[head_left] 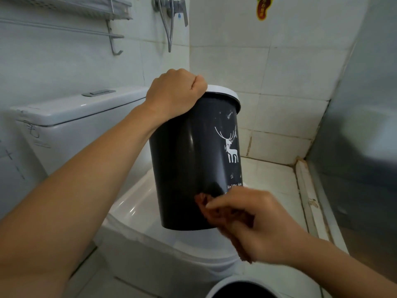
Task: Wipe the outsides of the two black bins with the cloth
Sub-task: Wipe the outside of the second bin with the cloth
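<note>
Left hand (175, 94) grip clenches bin (193, 168) rim (bin hangs below); right hand (255, 226) presses cloth (214, 208).

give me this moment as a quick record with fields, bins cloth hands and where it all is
place: tiled bathroom, above a closed white toilet
held bin: black, white rim, white deer print, lifted over the toilet lid
left hand: grips the held bin's rim at the top
right hand: holds the cloth against the held bin's lower side; blurred
cloth: reddish brown, bunched
second bin: white rim at bottom edge, mostly out of frame
wall: shower mixer, wire rack
</note>
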